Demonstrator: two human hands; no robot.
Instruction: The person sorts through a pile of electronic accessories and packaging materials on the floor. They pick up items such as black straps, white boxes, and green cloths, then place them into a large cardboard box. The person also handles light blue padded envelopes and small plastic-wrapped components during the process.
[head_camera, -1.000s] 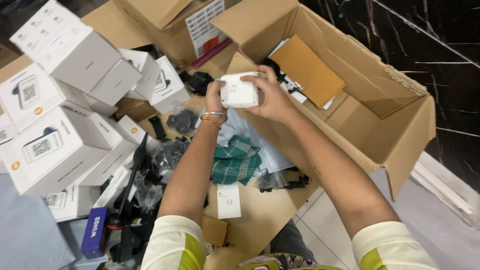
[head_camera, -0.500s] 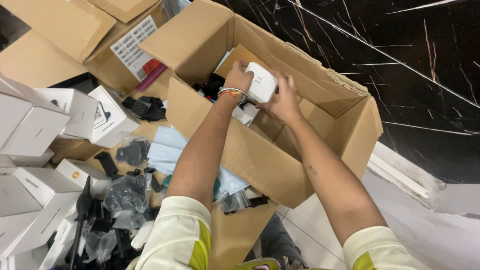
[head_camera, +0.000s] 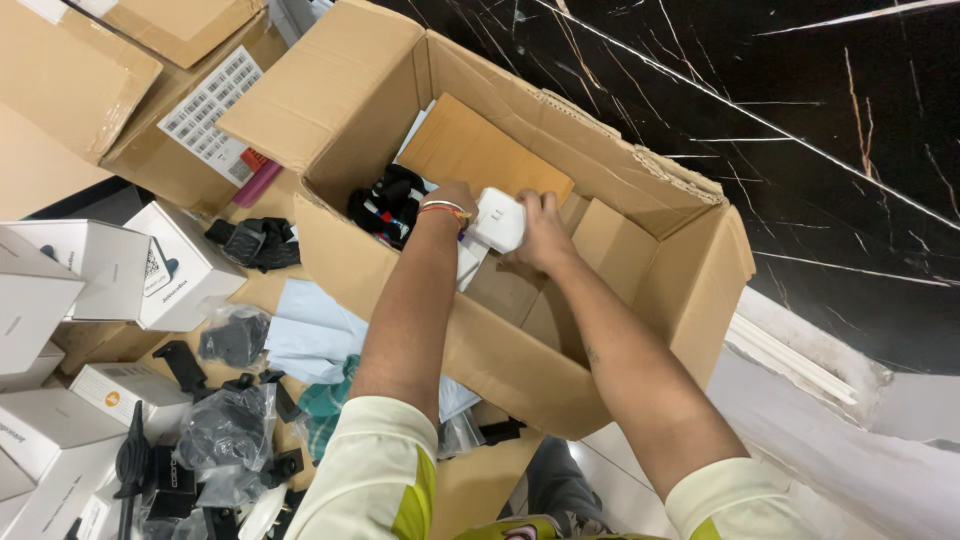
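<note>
Head view — white box (head_camera: 497, 220) between both hands' fingers (head_camera: 528, 203).

Flattened cardboard (head_camera: 500, 480) covers the floor (head_camera: 800, 440) at lower left, bearing white boxes (head_camera: 110, 265), black bagged parts (head_camera: 230, 425), and the open carton (head_camera: 560, 350) at centre.

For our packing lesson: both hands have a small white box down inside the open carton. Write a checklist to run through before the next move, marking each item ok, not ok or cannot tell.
1. Both hands on the white box: ok; left hand and right hand grip it.
2. Carton flaps open: ok.
3. Box inside the carton walls: ok.
4. Bare spot under the box: cannot tell; hands hide it.
5. Black items clear of the box: ok, they lie left of it.
6. Brown envelope lying flat: cannot tell.
</note>
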